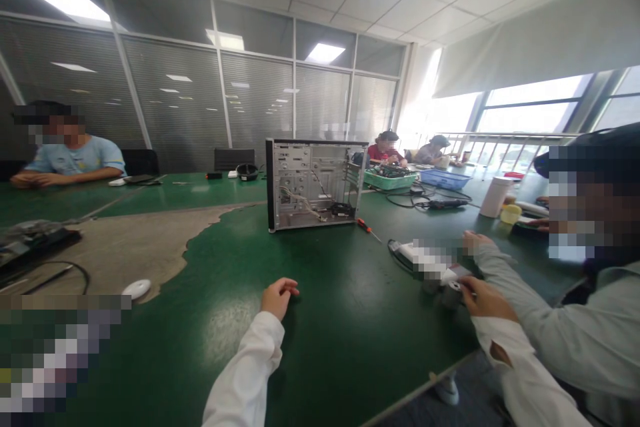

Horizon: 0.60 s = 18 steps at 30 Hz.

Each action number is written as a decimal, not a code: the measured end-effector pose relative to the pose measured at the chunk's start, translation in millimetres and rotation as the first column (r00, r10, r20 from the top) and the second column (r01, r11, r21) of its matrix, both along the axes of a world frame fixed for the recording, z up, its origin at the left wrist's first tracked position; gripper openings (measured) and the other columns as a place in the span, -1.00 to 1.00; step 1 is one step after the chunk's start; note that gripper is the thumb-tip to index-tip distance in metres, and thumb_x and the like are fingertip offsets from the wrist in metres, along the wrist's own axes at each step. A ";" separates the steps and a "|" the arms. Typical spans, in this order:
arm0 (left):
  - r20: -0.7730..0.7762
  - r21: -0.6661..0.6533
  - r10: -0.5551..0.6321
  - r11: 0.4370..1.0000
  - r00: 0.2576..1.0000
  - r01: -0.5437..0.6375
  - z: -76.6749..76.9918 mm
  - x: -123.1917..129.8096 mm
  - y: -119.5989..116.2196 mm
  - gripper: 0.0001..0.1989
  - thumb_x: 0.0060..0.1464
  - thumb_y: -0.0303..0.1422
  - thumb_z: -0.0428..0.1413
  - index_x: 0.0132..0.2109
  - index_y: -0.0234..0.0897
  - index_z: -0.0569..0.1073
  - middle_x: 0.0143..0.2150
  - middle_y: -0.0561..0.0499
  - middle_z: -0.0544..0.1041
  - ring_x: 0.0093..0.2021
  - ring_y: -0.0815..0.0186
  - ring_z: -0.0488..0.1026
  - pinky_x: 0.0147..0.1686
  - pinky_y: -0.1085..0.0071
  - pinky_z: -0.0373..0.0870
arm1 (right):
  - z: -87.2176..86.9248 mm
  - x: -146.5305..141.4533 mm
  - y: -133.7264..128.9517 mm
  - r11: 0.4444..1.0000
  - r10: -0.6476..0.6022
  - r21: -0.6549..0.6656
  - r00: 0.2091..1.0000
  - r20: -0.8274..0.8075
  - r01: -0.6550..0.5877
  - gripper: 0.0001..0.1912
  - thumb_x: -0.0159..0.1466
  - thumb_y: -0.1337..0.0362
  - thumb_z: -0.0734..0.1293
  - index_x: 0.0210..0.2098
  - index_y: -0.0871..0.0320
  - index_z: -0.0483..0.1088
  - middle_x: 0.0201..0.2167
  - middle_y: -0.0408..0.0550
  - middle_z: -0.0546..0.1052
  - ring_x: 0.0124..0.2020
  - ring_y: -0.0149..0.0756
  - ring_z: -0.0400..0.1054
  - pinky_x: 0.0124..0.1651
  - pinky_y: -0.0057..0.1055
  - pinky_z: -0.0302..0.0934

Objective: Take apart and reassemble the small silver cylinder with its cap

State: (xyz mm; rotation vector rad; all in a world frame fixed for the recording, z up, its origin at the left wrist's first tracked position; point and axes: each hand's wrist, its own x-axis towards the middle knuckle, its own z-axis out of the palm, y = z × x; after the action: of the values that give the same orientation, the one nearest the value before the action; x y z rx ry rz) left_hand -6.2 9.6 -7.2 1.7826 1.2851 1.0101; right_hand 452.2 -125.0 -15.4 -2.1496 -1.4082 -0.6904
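My left hand (280, 297) rests on the green table with its fingers loosely bent and somewhat apart, holding nothing. At the right, my right hand (487, 298) has its fingers against a small grey cylinder (452, 295) with a dark hole in its top, and appears to grip it. Just behind that lies a long white object (407, 253), partly blurred out, with a black cable beside it. An open computer case (315, 183) stands upright farther back, its inside bays and loose wires showing. A screwdriver (367, 227) with an orange-red handle lies at its right corner.
A co-worker's sleeve (530, 300) is close to my right arm. Behind the case stand a green basket (393, 180) of parts and a blue basket (445, 179). A white bottle (495, 197) is at the right. A white round object (137, 290) lies left. Other people sit around the table.
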 end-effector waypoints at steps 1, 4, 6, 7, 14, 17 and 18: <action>0.001 0.001 -0.001 1.000 1.000 0.001 0.2 -0.1 -0.2 -0.72 -0.21 -0.57 -0.12 -0.35 -0.32 0.40 -0.48 0.03 0.51 -0.38 0.37 0.44 -0.29 0.46 0.30 | -0.2 -2.1 0.7 1.000 -0.008 0.007 1.000 -0.007 0.008 -0.76 0.12 0.23 0.06 -0.34 0.15 0.29 -0.36 0.06 0.42 -0.39 -0.22 0.30 -0.35 -0.36 0.14; -0.002 0.000 0.003 1.000 1.000 -0.003 1.7 0.1 -1.6 -0.73 -0.21 -0.57 -0.12 -0.35 -0.32 0.40 -0.49 0.04 0.51 -0.38 0.37 0.44 -0.28 0.46 0.29 | 1.4 -7.3 3.9 0.999 -0.023 0.043 0.999 -0.029 0.024 -0.75 0.10 0.22 0.07 -0.31 0.16 0.29 -0.37 0.06 0.42 -0.39 -0.22 0.30 -0.34 -0.36 0.14; -0.005 0.001 0.006 1.000 1.000 -0.006 2.6 0.4 -2.4 -0.73 -0.21 -0.57 -0.12 -0.35 -0.32 0.40 -0.49 0.04 0.51 -0.38 0.37 0.44 -0.29 0.45 0.29 | 3.2 -8.5 6.3 0.999 -0.026 0.038 0.999 -0.041 0.027 -0.75 0.09 0.23 0.07 -0.32 0.16 0.29 -0.39 0.04 0.42 -0.41 -0.24 0.30 -0.34 -0.37 0.14; -0.006 0.004 0.005 1.000 1.000 -0.005 2.7 0.4 -2.5 -0.73 -0.21 -0.57 -0.12 -0.35 -0.32 0.40 -0.49 0.03 0.51 -0.39 0.36 0.44 -0.29 0.45 0.29 | 4.1 -8.6 7.3 0.999 -0.027 0.024 0.999 -0.047 0.028 -0.75 0.09 0.23 0.07 -0.33 0.16 0.29 -0.41 0.03 0.42 -0.42 -0.24 0.30 -0.35 -0.37 0.14; -0.018 0.014 -0.005 1.000 1.000 0.005 -1.4 0.0 1.3 -0.73 -0.21 -0.55 -0.12 -0.34 -0.32 0.40 -0.48 0.03 0.51 -0.39 0.37 0.44 -0.30 0.45 0.29 | 8.8 -13.4 6.1 0.999 -0.030 -0.026 0.999 -0.030 0.029 -0.79 0.09 0.23 0.08 -0.42 0.15 0.29 -0.42 0.01 0.41 -0.41 -0.23 0.28 -0.37 -0.39 0.13; -0.016 0.016 -0.003 1.000 1.000 0.003 -1.0 0.1 1.1 -0.73 -0.21 -0.55 -0.12 -0.34 -0.33 0.40 -0.48 0.02 0.51 -0.39 0.37 0.44 -0.30 0.45 0.30 | 11.9 -18.9 4.0 1.000 -0.026 -0.014 0.999 -0.027 0.025 -0.81 0.09 0.24 0.08 -0.45 0.13 0.28 -0.43 0.00 0.40 -0.43 -0.23 0.27 -0.38 -0.39 0.12; -0.016 0.017 -0.001 1.000 1.000 0.001 -0.5 0.1 0.7 -0.73 -0.21 -0.55 -0.12 -0.34 -0.33 0.41 -0.48 0.02 0.51 -0.39 0.36 0.44 -0.30 0.45 0.29 | 12.9 -20.6 3.6 0.999 -0.032 -0.002 0.999 -0.035 0.032 -0.82 0.09 0.24 0.09 -0.46 0.12 0.27 -0.43 -0.01 0.40 -0.43 -0.24 0.27 -0.39 -0.39 0.12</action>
State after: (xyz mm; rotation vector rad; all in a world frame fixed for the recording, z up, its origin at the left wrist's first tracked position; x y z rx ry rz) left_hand -6.1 10.2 -7.7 1.8070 1.2885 1.0106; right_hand 431.6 -121.4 -2.4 -2.1796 -1.3594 -0.6597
